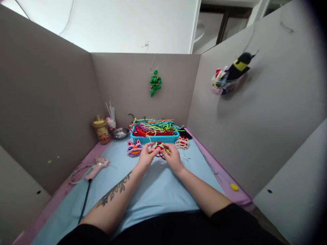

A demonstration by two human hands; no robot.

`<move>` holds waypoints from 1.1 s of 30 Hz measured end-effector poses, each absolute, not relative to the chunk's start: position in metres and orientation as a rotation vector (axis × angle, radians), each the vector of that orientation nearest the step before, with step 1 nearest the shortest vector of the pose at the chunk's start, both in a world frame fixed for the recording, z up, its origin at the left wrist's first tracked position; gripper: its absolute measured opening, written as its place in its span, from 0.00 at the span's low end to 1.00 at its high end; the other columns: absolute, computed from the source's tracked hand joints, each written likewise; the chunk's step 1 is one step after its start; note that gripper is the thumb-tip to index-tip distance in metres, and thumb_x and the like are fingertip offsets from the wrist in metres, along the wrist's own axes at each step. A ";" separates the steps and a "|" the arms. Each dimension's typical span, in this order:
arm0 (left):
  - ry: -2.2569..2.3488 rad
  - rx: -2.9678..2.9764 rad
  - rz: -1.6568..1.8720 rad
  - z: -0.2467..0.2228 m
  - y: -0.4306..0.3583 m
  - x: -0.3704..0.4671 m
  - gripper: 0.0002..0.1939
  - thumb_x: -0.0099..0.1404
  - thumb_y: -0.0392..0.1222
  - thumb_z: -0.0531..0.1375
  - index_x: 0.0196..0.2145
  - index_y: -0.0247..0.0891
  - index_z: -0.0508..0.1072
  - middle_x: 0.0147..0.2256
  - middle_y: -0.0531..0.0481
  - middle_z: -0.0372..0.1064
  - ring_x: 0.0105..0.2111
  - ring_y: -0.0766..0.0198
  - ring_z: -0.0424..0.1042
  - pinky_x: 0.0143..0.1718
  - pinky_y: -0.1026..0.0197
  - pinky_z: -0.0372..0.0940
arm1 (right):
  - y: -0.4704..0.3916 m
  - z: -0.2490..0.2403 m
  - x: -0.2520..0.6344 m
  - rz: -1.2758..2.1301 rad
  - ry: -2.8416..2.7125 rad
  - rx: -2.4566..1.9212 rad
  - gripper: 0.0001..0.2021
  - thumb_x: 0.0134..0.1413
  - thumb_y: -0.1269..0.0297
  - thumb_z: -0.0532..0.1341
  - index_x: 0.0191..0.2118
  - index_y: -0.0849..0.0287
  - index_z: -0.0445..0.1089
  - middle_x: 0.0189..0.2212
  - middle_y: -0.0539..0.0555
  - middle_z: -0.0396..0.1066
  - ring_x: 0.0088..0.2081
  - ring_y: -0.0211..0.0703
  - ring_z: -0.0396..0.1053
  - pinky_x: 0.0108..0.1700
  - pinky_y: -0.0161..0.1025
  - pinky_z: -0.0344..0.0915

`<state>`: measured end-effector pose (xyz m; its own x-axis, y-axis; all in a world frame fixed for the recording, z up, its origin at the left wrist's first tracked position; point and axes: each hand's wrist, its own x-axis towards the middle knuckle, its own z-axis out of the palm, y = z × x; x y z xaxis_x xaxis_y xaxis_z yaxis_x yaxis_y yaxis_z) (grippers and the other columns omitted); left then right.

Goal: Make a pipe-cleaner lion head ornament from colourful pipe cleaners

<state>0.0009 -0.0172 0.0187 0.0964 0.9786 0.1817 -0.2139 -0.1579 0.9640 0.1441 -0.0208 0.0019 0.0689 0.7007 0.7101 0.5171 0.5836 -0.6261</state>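
Note:
Close together over the blue cloth, my left hand (147, 154) and my right hand (174, 159) pinch a small red and yellow piece of bent chenille stems (159, 147) from both sides. Fingers hide part of it. Beyond my left hand lies a lilac animal face of chenille (134, 148) with pink ears and an orange mouth. A cream and red animal face (182, 143) lies past my right hand. Just behind both hands, a blue tray (155, 139) is heaped with loose chenille stems (153, 128) in many colours.
At left are a pink glue gun (98, 167) with a cord, a drink cup (101, 131) and a metal bowl (120, 133). A dark phone (185, 134) lies beside the tray. Grey panels (122, 81) surround the table. A yellow disc (234, 187) sits at the right edge.

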 end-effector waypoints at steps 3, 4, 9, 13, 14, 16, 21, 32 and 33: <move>0.874 1.234 1.350 0.020 -0.018 0.002 0.30 0.45 0.50 0.67 0.43 0.36 0.64 0.21 0.56 0.67 0.17 0.74 0.59 0.19 0.70 0.48 | -0.022 0.003 0.146 0.117 -1.607 -1.039 0.09 0.53 0.61 0.58 0.39 0.56 0.69 0.36 0.55 0.69 0.41 0.47 0.64 0.45 0.45 0.61; 0.873 1.233 1.350 0.020 -0.018 0.002 0.30 0.45 0.50 0.67 0.43 0.36 0.64 0.21 0.56 0.67 0.17 0.74 0.59 0.19 0.69 0.48 | -0.022 0.003 0.146 0.098 -1.612 -1.036 0.08 0.53 0.61 0.58 0.38 0.56 0.69 0.35 0.55 0.69 0.41 0.47 0.64 0.46 0.45 0.60; 0.864 1.239 1.347 0.023 -0.020 0.002 0.29 0.45 0.49 0.67 0.42 0.36 0.64 0.20 0.57 0.66 0.17 0.74 0.59 0.20 0.69 0.50 | -0.020 0.002 0.149 0.048 -1.651 -1.050 0.07 0.53 0.61 0.58 0.35 0.55 0.71 0.38 0.55 0.66 0.44 0.48 0.62 0.49 0.47 0.58; 0.849 1.236 1.347 0.024 -0.022 0.003 0.28 0.45 0.49 0.68 0.42 0.36 0.65 0.19 0.58 0.65 0.17 0.73 0.60 0.20 0.69 0.51 | -0.018 0.001 0.151 0.007 -1.722 -1.044 0.07 0.55 0.62 0.57 0.34 0.56 0.71 0.44 0.57 0.63 0.49 0.49 0.59 0.52 0.48 0.54; 0.850 1.233 1.342 0.024 -0.022 0.003 0.29 0.44 0.48 0.68 0.42 0.36 0.65 0.20 0.58 0.65 0.17 0.73 0.60 0.20 0.69 0.51 | -0.017 0.001 0.151 0.006 -1.735 -1.040 0.07 0.56 0.62 0.56 0.34 0.56 0.70 0.44 0.57 0.63 0.50 0.49 0.58 0.52 0.49 0.54; 0.859 1.226 1.329 0.023 -0.021 0.003 0.30 0.44 0.48 0.68 0.42 0.36 0.64 0.20 0.57 0.66 0.17 0.74 0.59 0.19 0.70 0.50 | -0.017 0.000 0.151 0.005 -1.755 -1.031 0.08 0.57 0.62 0.55 0.32 0.56 0.70 0.45 0.57 0.62 0.50 0.48 0.58 0.53 0.49 0.54; 0.883 1.248 1.287 0.021 -0.020 0.001 0.30 0.45 0.48 0.68 0.44 0.36 0.63 0.20 0.57 0.66 0.16 0.75 0.56 0.18 0.70 0.48 | -0.017 0.000 0.149 0.050 -1.779 -1.022 0.11 0.57 0.61 0.53 0.29 0.56 0.69 0.45 0.57 0.63 0.49 0.48 0.58 0.53 0.49 0.55; 0.942 0.999 1.339 0.019 -0.009 -0.004 0.34 0.43 0.51 0.68 0.45 0.37 0.63 0.19 0.60 0.63 0.13 0.78 0.51 0.16 0.69 0.43 | -0.017 0.003 0.155 0.047 -1.674 -0.979 0.08 0.50 0.58 0.60 0.35 0.56 0.69 0.40 0.56 0.64 0.47 0.49 0.61 0.51 0.49 0.57; 0.931 0.952 1.340 0.019 -0.007 -0.005 0.34 0.42 0.51 0.69 0.45 0.36 0.63 0.18 0.61 0.61 0.13 0.78 0.50 0.16 0.69 0.42 | -0.017 0.002 0.154 0.019 -1.704 -0.993 0.09 0.48 0.58 0.62 0.34 0.56 0.70 0.40 0.56 0.64 0.46 0.49 0.61 0.51 0.49 0.57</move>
<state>-0.0050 -0.0072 0.0192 0.0202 0.9998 0.0012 -0.3480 0.0059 0.9375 0.1545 -0.0175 0.0021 -0.0378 0.6138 0.7885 0.5962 0.6471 -0.4752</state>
